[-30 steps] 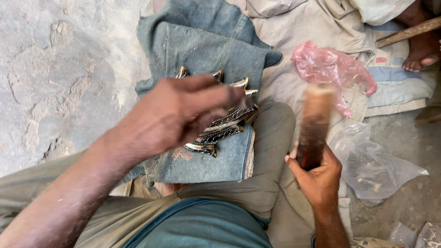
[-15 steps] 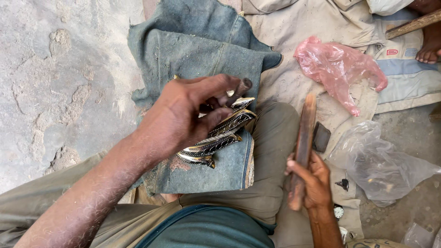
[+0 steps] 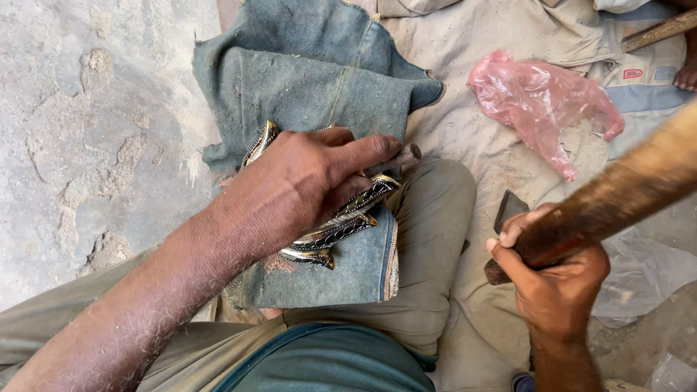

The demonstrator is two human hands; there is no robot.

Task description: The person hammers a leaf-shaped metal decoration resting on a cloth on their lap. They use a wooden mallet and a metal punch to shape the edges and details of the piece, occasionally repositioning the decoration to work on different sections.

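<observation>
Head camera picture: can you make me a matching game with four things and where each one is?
Things:
1. left hand
2. right hand
3. pink plastic bag
4. blue denim cloth

Places:
A. lying on the beige sheet, top right
B. spread over the knee, under the metal pieces
C. pressing the shiny metal pieces
D. gripping the wooden handle

Pairs: 1-C, 2-D, 3-A, 4-B

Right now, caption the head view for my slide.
Left hand presses ornate metal pieces on denim cloth; right hand grips wooden handle.
</observation>
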